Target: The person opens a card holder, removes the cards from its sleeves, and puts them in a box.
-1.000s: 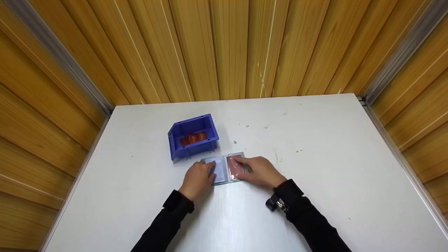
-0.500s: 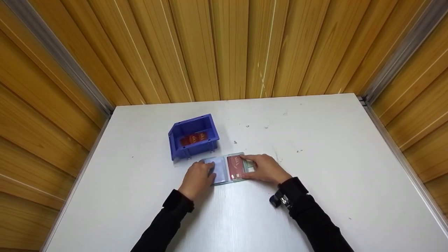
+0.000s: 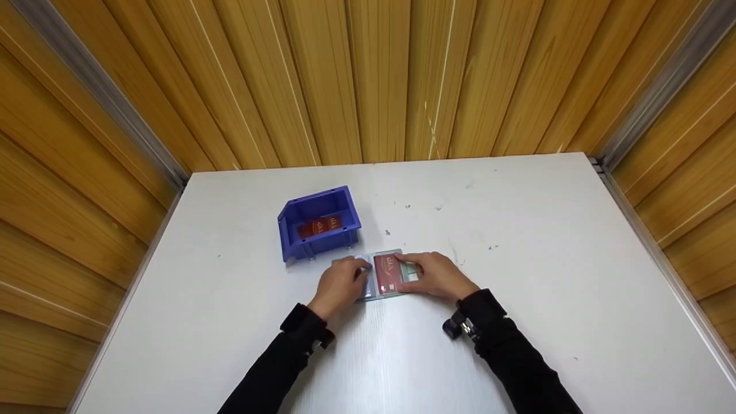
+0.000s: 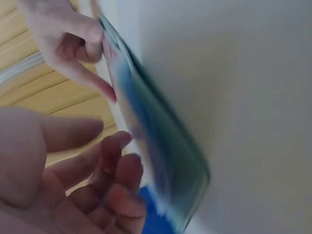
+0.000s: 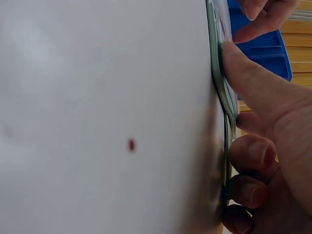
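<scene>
An opened card holder (image 3: 369,292) with clear pockets and a greenish cover lies on the white table in the head view. Its right-hand pocket holds a red card (image 3: 388,273) with "VIP" lettering; the left page is bluish and partly covered. My right hand (image 3: 439,277) holds the right edge, thumb at the near corner and forefinger at the far one. Over the left page is my left hand (image 3: 339,286). In the left wrist view its thumb stands apart from the loosely bent fingers (image 4: 127,168), which are at the page of the blurred card holder (image 4: 168,146).
A blue bin (image 3: 319,248) stands just behind the card holder, with red VIP cards (image 3: 319,226) inside. The white table (image 3: 546,241) ends at a wood-patterned wall (image 3: 379,80). Small dark marks dot its surface.
My right hand has slid slightly right off the red card, uncovering its lettering, then stayed. My left hand has shifted right and lifted its wrist, towards the holder's middle.
</scene>
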Demonstrator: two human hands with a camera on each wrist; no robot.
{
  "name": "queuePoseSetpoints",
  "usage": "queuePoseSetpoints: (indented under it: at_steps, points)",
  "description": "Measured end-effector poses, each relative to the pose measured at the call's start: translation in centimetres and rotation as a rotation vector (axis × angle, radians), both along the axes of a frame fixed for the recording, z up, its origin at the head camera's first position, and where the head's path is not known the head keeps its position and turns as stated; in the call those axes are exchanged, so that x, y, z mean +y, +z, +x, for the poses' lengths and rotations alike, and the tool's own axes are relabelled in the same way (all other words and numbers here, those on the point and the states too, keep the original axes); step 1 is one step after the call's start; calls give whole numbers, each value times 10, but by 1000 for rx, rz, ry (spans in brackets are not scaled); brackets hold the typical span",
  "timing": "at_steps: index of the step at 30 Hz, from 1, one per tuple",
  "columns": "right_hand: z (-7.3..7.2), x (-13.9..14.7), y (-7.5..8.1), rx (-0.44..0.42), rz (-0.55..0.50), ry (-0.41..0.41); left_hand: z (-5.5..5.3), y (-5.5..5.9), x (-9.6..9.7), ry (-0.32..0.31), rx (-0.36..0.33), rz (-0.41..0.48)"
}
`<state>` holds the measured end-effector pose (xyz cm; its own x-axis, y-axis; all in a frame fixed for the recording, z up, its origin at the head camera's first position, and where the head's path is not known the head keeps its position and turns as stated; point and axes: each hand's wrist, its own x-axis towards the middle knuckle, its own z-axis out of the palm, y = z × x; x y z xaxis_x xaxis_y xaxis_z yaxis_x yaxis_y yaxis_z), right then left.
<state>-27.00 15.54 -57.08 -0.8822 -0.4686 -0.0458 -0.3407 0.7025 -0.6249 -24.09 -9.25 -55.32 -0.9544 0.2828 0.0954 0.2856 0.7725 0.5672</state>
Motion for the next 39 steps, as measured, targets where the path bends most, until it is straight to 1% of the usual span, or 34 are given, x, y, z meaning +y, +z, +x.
queuePoseSetpoints:
  at_steps: [2,7,8,10,12,13,15,17,19,23,25,27,29,31,33,35,39]
  points:
    - [0,-1,-1,3,-1,10,-3,-3,2,-6,-74,76]
    - [-1,-2,-2,-9,-4,23,-8,-7,6,19,-196,216]
    - [-1,-2,-1,-9,-1,20,-10,-6,7,24,-225,252]
    - [0,-2,-1,-7,4,11,-12,-5,10,38,-308,347]
    - [-1,-2,-1,-10,8,7,-14,-3,12,70,-381,427]
    - [0,-2,-1,-9,6,6,-15,-2,13,96,-415,463]
    - [0,-2,-1,-10,2,6,-16,-1,15,146,-455,505]
    - [0,-2,-1,-13,-4,8,-15,0,17,184,-457,506]
    - [0,-2,-1,-13,-6,8,-14,1,19,205,-459,510]
    - [-1,-1,0,-2,1,-2,-15,2,22,209,-459,547]
    - [-1,-1,0,-5,1,-4,-17,1,23,225,-472,573]
    - [-1,0,1,-18,-8,-3,-19,1,24,257,-487,584]
    - [-2,1,1,-20,-15,-1,-22,1,25,289,-498,574]
    - [-2,1,0,-13,-14,-3,-26,1,25,302,-511,557]
    - [-2,1,0,-3,-11,-5,-30,2,25,291,-533,539]
    - [-2,2,-1,0,-10,-5,-33,3,24,262,-563,530]
    - [-3,2,0,-4,-6,1,-32,3,20,187,-618,517]
